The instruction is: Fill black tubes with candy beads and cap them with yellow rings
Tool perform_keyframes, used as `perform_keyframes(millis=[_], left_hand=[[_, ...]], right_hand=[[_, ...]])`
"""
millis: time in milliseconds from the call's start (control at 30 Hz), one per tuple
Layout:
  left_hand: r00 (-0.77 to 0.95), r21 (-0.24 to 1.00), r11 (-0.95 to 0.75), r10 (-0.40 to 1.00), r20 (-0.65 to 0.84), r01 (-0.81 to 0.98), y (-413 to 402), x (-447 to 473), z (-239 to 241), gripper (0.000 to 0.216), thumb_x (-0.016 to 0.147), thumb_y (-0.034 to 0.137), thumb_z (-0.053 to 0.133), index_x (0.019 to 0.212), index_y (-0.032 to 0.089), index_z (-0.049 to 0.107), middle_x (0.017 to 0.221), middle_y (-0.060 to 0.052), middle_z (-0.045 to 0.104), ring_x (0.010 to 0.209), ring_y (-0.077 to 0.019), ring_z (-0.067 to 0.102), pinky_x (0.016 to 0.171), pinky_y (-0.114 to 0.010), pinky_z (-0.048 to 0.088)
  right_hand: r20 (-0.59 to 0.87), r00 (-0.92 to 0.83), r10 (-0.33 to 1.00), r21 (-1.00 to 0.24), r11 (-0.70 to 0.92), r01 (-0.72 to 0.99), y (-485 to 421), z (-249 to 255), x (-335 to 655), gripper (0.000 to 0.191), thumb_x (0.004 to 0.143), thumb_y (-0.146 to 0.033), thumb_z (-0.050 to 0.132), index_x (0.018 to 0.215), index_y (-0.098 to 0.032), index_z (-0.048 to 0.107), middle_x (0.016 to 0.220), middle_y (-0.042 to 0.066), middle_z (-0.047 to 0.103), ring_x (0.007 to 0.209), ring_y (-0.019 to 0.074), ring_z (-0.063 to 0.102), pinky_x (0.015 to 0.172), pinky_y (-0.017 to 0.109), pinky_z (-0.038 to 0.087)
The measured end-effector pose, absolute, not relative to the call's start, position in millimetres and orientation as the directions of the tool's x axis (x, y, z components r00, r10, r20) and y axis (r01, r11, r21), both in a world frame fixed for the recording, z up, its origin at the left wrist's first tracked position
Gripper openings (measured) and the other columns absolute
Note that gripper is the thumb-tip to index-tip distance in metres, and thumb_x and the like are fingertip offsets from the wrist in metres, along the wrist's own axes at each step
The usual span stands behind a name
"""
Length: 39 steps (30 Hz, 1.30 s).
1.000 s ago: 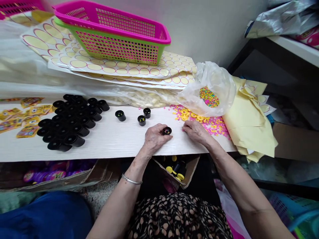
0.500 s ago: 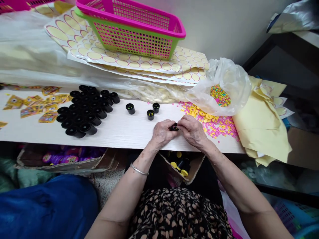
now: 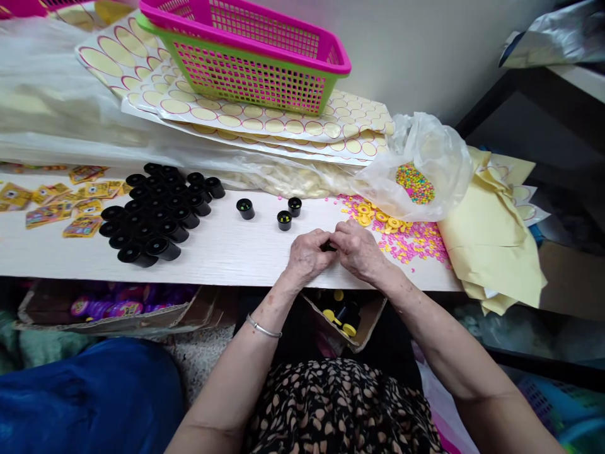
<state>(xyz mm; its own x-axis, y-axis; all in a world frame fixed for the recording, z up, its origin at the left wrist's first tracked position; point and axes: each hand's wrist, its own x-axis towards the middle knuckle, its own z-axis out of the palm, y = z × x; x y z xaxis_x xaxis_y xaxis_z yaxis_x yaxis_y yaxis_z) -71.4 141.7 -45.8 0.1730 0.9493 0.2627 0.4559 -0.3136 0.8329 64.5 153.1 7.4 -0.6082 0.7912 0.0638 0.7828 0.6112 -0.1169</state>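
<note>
Close to the table's front edge, my left hand [image 3: 307, 257] is closed around a small black cup [image 3: 328, 246], mostly covered by fingers. My right hand [image 3: 358, 250] has its fingers pinched together over the cup's mouth; whatever they hold is hidden. Just beyond my hands stand two upright black cups [image 3: 284, 220] with yellow bits inside, and another black cup [image 3: 245, 209] sits further left. To the right of my right hand lie scattered pink and yellow beads [image 3: 411, 243] and several yellow ring-shaped caps [image 3: 378, 217].
A cluster of black cups [image 3: 155, 211] and yellow printed packets [image 3: 61, 205] occupy the table's left. Behind are a pink-and-green basket [image 3: 255, 69], sticker sheets [image 3: 227, 120] and a plastic bag [image 3: 444, 148] of colourful beads. Below the edge sits a carton [image 3: 362, 337] with black, yellow-capped pieces.
My right hand has moved slightly left and closed in over the cup, which shows less now. The whole view has shifted a little.
</note>
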Motion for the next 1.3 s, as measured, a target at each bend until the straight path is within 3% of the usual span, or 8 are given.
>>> perform_keyframes(millis=[133, 367, 467, 567, 767, 900, 1133, 1300], left_hand=[[0.15, 0.839, -0.29, 0.957, 0.248, 0.46, 142, -71, -46, 0.003, 0.067, 0.019, 0.061, 0.07, 0.019, 0.063, 0.068, 0.002, 0.059, 0.067, -0.012, 0.053, 0.063, -0.024, 0.04], [0.161, 0.834, -0.274, 0.961, 0.224, 0.478, 143, -72, -47, 0.014, 0.066, 0.022, 0.064, 0.08, 0.021, 0.066, 0.071, 0.003, 0.059, 0.065, -0.011, 0.051, 0.059, -0.023, 0.037], [0.145, 0.833, -0.254, 0.967, 0.21, 0.491, 144, -73, -48, 0.014, 0.063, 0.024, 0.068, 0.077, 0.02, 0.065, 0.07, 0.003, 0.057, 0.064, -0.0109, 0.05, 0.057, -0.023, 0.036], [0.123, 0.85, -0.232, 0.973, 0.197, 0.472, 145, -73, -50, 0.017, 0.061, 0.023, 0.069, 0.077, 0.02, 0.064, 0.069, 0.004, 0.056, 0.064, -0.0106, 0.049, 0.056, -0.022, 0.036], [0.1, 0.867, -0.209, 0.978, 0.183, 0.453, 146, -73, -51, 0.028, 0.058, 0.022, 0.072, 0.085, 0.021, 0.066, 0.072, 0.004, 0.056, 0.063, -0.0105, 0.05, 0.056, -0.022, 0.037], [0.129, 0.843, -0.214, 0.976, 0.173, 0.493, 146, -74, -49, 0.023, 0.059, 0.023, 0.071, 0.081, 0.021, 0.066, 0.07, 0.004, 0.055, 0.063, -0.0104, 0.049, 0.057, -0.022, 0.036], [0.111, 0.846, -0.211, 0.977, 0.179, 0.489, 146, -73, -49, 0.022, 0.059, 0.025, 0.071, 0.08, 0.021, 0.067, 0.068, 0.004, 0.055, 0.061, -0.0102, 0.048, 0.056, -0.022, 0.036], [0.125, 0.846, -0.227, 0.974, 0.19, 0.482, 146, -74, -49, 0.022, 0.06, 0.025, 0.071, 0.081, 0.021, 0.066, 0.071, 0.004, 0.057, 0.062, -0.0103, 0.049, 0.057, -0.022, 0.037]], right_hand=[[0.059, -0.601, 0.797, -0.135, 0.603, 0.787, 150, 10, 61, 0.025, 0.081, -0.01, 0.043, 0.086, -0.013, 0.067, 0.082, 0.011, 0.057, 0.081, 0.0214, 0.045, 0.072, 0.033, 0.034], [0.134, -0.469, 0.873, -0.65, 0.435, 0.624, 171, 5, 91, 0.011, 0.078, -0.017, 0.054, 0.079, -0.017, 0.065, 0.075, 0.001, 0.057, 0.074, 0.0139, 0.053, 0.071, 0.026, 0.041], [0.177, -0.279, 0.944, -0.584, 0.329, 0.742, 191, -3, 106, 0.013, 0.079, -0.018, 0.051, 0.081, -0.017, 0.064, 0.08, 0.003, 0.06, 0.08, 0.0162, 0.054, 0.076, 0.028, 0.042], [0.221, -0.131, 0.967, -0.363, 0.206, 0.909, 209, -7, 114, 0.021, 0.081, -0.023, 0.048, 0.092, -0.016, 0.065, 0.099, 0.009, 0.062, 0.095, 0.022, 0.051, 0.083, 0.032, 0.04], [0.069, -0.152, 0.986, -0.075, 0.157, 0.985, 227, -7, 113, 0.026, 0.08, -0.021, 0.045, 0.098, -0.015, 0.063, 0.106, 0.012, 0.061, 0.1, 0.0268, 0.05, 0.086, 0.035, 0.037], [0.129, -0.176, 0.976, -0.157, 0.195, 0.968, 234, -6, 115, 0.03, 0.081, -0.019, 0.041, 0.104, -0.016, 0.061, 0.109, 0.011, 0.06, 0.101, 0.0249, 0.05, 0.091, 0.034, 0.035], [0.3, -0.282, 0.911, -0.505, 0.403, 0.763, 195, 1, 117, 0.027, 0.086, -0.028, 0.043, 0.107, -0.017, 0.055, 0.105, 0.008, 0.057, 0.102, 0.02, 0.05, 0.091, 0.032, 0.038], [0.26, -0.337, 0.905, -0.443, 0.422, 0.791, 164, -18, 116, 0.03, 0.08, -0.014, 0.043, 0.107, -0.016, 0.054, 0.107, 0.011, 0.052, 0.101, 0.0219, 0.049, 0.086, 0.034, 0.042]])
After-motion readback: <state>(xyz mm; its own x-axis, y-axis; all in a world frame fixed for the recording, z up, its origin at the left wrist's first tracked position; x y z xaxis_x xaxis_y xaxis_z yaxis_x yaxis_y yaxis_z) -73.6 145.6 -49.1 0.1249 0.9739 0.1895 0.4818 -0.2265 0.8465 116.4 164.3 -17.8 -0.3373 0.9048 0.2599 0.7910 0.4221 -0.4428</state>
